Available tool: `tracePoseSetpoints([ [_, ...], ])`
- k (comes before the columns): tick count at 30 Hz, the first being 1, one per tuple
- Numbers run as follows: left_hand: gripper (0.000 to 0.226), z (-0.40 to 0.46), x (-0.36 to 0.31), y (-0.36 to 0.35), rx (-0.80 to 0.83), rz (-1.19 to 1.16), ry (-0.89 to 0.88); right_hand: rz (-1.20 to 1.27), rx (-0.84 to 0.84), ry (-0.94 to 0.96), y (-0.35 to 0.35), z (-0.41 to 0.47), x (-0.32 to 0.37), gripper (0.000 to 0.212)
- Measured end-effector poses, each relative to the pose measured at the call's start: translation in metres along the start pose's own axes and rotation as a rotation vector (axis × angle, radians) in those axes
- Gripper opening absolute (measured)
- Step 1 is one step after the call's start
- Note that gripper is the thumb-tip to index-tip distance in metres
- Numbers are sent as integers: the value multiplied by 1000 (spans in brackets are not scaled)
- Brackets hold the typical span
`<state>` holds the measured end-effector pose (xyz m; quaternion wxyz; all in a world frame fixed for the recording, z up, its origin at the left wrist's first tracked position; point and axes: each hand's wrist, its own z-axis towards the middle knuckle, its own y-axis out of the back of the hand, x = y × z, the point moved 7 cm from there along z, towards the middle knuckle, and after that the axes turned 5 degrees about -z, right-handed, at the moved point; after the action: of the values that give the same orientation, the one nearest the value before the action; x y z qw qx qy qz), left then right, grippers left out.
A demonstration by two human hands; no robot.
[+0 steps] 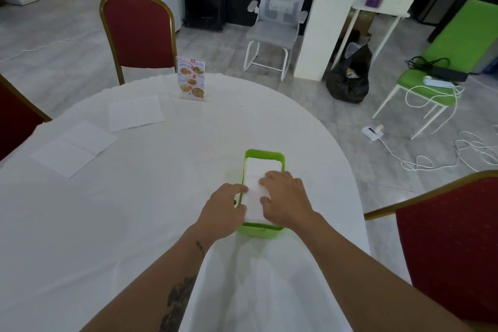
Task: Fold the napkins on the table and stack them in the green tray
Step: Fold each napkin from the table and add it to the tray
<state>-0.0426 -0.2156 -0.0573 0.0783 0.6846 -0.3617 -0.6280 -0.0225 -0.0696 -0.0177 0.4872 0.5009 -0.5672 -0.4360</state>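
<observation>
Two unfolded napkins lie flat at the table's left, one near (75, 148) and one farther back (136, 113), well apart from the green tray (265, 154). There the left hand (223, 211) and right hand (285, 201), close together, press a folded napkin (254, 191) onto the stack; whether either pinches it I cannot tell. Lifting unevenly could drag the top fold askew or nudge the light tray. The menu card (192, 79) has print too small to read.

**Room and furnishings**

Grey tiled floor (67, 43). Red, gold-framed banquet chair (138, 32) behind a round white-clothed table (113, 224); grey mesh office chair (277, 16) beside a white pillar (323, 16); green chair (442, 62); white cables (463, 153) on the floor.
</observation>
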Motion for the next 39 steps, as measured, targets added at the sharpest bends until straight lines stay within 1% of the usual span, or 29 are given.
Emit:
tracePoseSetpoints([
  [2,42,1,2,-2,20,46,10,-37,53,16,-10,-2,0,52],
  [6,41,2,-1,-1,11,106,-27,-70,79,21,-3,4,1,50],
  [8,35,1,-3,8,-41,43,-58,-44,57,12,10,13,5,46],
  [11,27,-2,2,34,-195,-121,-47,69,-32,0,31,30,20,43],
  [13,27,-4,13,58,-287,-202,6,135,-67,22,38,44,38,40],
  [16,27,-9,34,97,-384,-252,99,230,-36,83,35,67,74,38],
  [20,30,-16,73,151,-530,-303,196,322,69,155,11,97,127,40],
  [26,28,-16,141,218,-685,-310,357,409,234,236,-32,145,197,45],
  [29,27,-7,175,238,-756,-265,389,439,250,286,-49,169,228,48],
  [32,24,7,205,256,-838,-150,371,450,218,334,-65,189,255,49],
  [36,22,34,231,278,-927,135,362,415,147,354,-81,212,278,50],
  [38,27,49,241,286,-926,250,383,373,101,326,-84,224,283,52],
  [39,34,58,246,289,-902,294,402,370,82,303,-84,231,285,52],
])
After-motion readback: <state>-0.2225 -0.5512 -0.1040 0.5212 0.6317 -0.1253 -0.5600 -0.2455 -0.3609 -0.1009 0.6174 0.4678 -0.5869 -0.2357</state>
